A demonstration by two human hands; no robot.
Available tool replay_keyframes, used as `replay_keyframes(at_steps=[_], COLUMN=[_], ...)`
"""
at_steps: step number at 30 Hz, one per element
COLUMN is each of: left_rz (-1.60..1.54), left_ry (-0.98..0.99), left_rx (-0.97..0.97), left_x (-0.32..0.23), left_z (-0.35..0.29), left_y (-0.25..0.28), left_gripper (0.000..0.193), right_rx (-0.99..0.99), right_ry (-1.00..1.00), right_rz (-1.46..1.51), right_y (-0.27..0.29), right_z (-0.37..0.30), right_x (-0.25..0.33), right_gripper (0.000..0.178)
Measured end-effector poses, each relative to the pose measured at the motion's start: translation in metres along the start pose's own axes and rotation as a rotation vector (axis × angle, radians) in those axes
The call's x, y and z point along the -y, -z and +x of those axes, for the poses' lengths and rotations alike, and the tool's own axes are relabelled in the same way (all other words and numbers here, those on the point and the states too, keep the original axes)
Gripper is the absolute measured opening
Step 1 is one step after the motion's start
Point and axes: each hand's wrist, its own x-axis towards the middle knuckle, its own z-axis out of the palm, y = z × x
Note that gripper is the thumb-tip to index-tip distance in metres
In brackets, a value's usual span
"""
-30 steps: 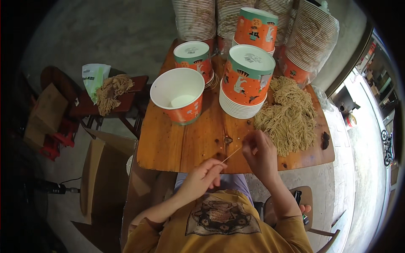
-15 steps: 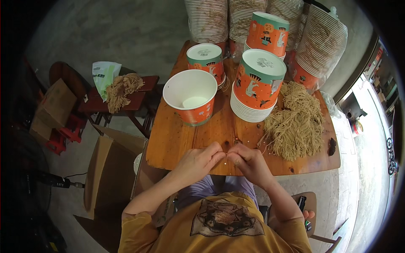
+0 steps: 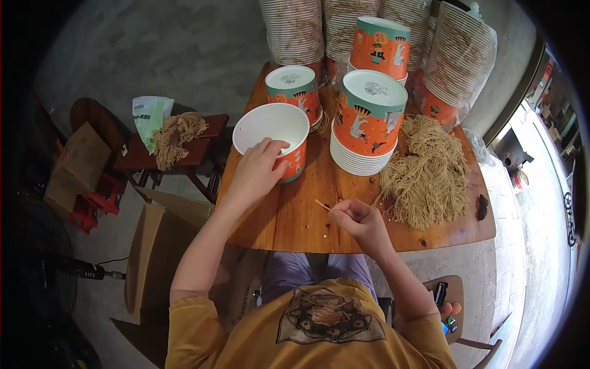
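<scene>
A large orange and green paper bucket (image 3: 294,165) stands upright on the table, its white inside facing up. My left hand (image 3: 263,169) is at its near rim, fingers apart, with the fingertips over the mouth and the thumb outside. Whether it presses on the rim I cannot tell. Closer to the front edge, my right hand (image 3: 359,221) is closed in a pinch on a thin tan cord (image 3: 321,203), whose short end sticks out to the left. The rest of the cord is hidden in the fingers. A heap of tan cords (image 3: 430,178) lies right of that hand.
Upturned bucket stacks (image 3: 369,126) stand beyond my hands, with a smaller upturned bucket (image 3: 292,92) at the left. Tall wrapped stacks (image 3: 462,58) line the back. A dark lump (image 3: 482,208) lies near the right edge. An open cardboard box (image 3: 166,246) is left of the table (image 3: 270,230).
My left hand has left my right hand and moved up and left to the bucket's rim. My right hand stays near the front edge, and the cord end now shows.
</scene>
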Motion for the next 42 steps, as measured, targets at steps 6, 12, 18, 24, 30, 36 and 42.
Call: replay_keyframes(at_steps=[6,12,18,24,30,36,42], left_rz=[-0.419,-0.799,-0.83,-0.913,-0.929,-0.95,-0.951], left_ry=[0.204,0.476,0.536,0.566,0.655,0.652,0.627], left_rx=[0.219,0.294,0.277,0.217,0.238,0.245,0.304], left_x=[0.005,-0.003,-0.002,-0.007,-0.007,-0.001,0.003], left_z=[0.002,-0.014,-0.024,-0.028,-0.031,-0.036,-0.037], left_y=[0.013,0.052,0.061,0.064,0.067,0.069,0.072], left_gripper=[0.022,0.022,0.017,0.036,0.041,0.038,0.039], right_rx=[-0.067,-0.073,0.018,0.051,0.053,0.068,0.073], right_ry=[0.035,0.162,0.17,0.15,0.204,0.215,0.215], right_rz=[0.129,0.169,0.237,0.19,0.178,0.159,0.126], right_y=[0.005,-0.002,-0.022,-0.028,-0.029,-0.029,-0.03], right_z=[-0.002,0.008,0.021,0.022,0.025,0.026,0.027], right_x=[-0.006,-0.012,-0.004,0.002,-0.003,-0.007,-0.01], right_gripper=[0.008,0.007,0.006,0.003,0.005,0.006,0.006])
